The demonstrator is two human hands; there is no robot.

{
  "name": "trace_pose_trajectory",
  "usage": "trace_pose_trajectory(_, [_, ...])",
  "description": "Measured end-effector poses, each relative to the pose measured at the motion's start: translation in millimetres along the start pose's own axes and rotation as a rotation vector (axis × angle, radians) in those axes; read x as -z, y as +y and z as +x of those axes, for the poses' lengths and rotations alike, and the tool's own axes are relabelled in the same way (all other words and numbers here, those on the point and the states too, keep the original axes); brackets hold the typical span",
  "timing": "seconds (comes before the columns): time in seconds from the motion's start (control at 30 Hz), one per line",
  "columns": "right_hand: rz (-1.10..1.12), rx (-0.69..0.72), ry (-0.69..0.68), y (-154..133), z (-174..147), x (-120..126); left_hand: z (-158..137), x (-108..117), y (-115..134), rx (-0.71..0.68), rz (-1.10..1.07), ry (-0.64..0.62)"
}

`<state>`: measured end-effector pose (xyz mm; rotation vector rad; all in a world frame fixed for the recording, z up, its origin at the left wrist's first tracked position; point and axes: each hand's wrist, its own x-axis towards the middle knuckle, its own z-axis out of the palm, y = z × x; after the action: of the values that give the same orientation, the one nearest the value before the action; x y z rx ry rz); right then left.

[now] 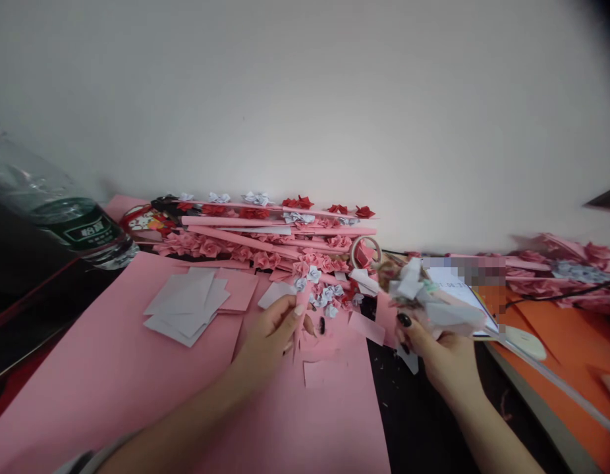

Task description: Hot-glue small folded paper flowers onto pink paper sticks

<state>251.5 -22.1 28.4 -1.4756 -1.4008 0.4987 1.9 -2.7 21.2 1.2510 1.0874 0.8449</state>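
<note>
My left hand (pixel 273 329) pinches a narrow, upright piece of pink paper (pixel 302 309) that looks rolled or folded. Just behind its tip lie small folded paper flowers (pixel 329 296), white and pink; whether any is joined to the piece I cannot tell. My right hand (pixel 436 352) is closed around a bunch of crumpled paper scraps (pixel 428 296), mostly white with some pink and brown, blurred by motion. Under and between the hands lie a large pink sheet (pixel 275 421) and small pink paper pieces (pixel 319 374).
White paper squares (pixel 186 303) are stacked at the left, near a water bottle (pixel 72 210). Pink stems with paper flowers (pixel 265 230) lie along the wall. A tape roll (pixel 365 253) stands behind my hands. At right are a lit screen (pixel 448 280), a white mouse (pixel 522 342) and orange sheets (pixel 566 355).
</note>
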Motion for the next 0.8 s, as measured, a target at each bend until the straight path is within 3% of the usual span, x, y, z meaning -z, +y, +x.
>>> trace_pose_trajectory(0.1, [0.048, -0.003, -0.191, -6.3, -5.2, -8.0, 0.0, -1.8, -2.4, 0.01, -0.076, -0.047])
trace_pose_trajectory(0.27, [0.05, 0.008, -0.379, -7.2, -12.3, -19.2, -0.4, -5.6, -0.5, 0.036, -0.128, -0.099])
trace_pose_trajectory(0.53, [0.005, 0.051, -0.422, 3.7, -18.1, -20.1, -0.9, -8.3, -4.1, 0.059, -0.138, -0.131])
trace_pose_trajectory(0.8, [-0.04, 0.071, -0.437, -3.4, -16.4, -21.0, -0.9, -8.1, -4.8, 0.065, -0.153, -0.146])
